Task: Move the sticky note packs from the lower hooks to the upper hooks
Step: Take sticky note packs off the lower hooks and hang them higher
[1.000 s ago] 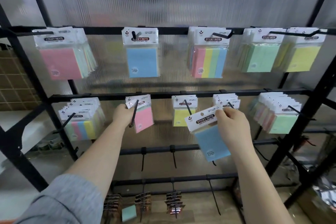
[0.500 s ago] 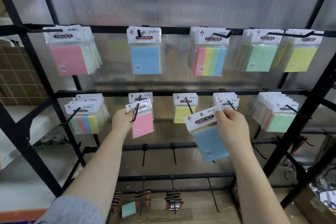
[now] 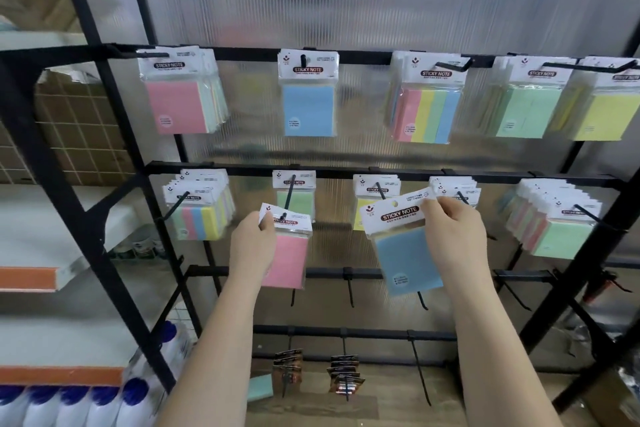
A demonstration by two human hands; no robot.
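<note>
Against ribbed translucent panelling, our left hand (image 3: 252, 246) has drawn the pink plastic-wrapped sticky note pack (image 3: 284, 255) to its hook tip, header pinched, while our right hand (image 3: 453, 236) pinches the blue pack (image 3: 405, 253) free.

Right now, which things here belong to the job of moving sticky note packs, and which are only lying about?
For the job:
- pink pack, held by the left hand
- blue pack, held by the right hand
- top rail hooks

Lying about:
- white bottles
- dark card packs at the bottom
</note>
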